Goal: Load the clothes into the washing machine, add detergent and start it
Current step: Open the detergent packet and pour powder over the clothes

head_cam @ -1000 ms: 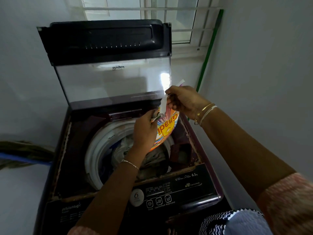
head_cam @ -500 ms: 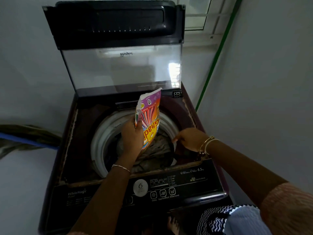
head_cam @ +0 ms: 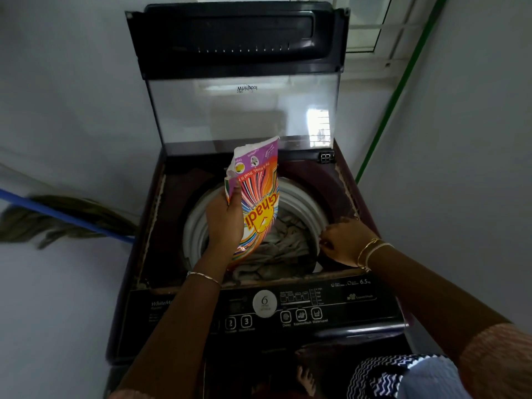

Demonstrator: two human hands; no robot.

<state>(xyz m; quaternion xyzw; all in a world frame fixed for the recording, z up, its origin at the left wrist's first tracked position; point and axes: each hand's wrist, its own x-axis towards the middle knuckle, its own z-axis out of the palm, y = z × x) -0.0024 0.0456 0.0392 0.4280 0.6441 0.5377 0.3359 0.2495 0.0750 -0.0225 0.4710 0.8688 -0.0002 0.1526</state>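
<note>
- One view only, head camera, looking down into a top-loading washing machine [head_cam: 371,214] with lid [head_cam: 239,41] raised upright.
- Loading apparently done: clothes [head_cam: 285,243] heaped in the white-rimmed drum [head_cam: 302,200].
- Detergent step under way, judged so: left hand [head_cam: 223,223] closed around a detergent packet [head_cam: 257,197], held upright over the drum, torn top up, no powder seen falling.
- Right hand [head_cam: 342,240] at the drum's right rim, fingers curled; holding anything or not, cannot tell.
- Left to do, as far as shown: tipping the powder in, closing the lid, pressing buttons on the control panel [head_cam: 302,309], no lit indicators visible.
- Dark maroon top deck around the drum, edges worn and flaking.
- Narrow pale-walled corner; window [head_cam: 365,24] behind, green pipe [head_cam: 397,90] on the right, broom [head_cam: 57,217] with blue handle lying at left.
</note>
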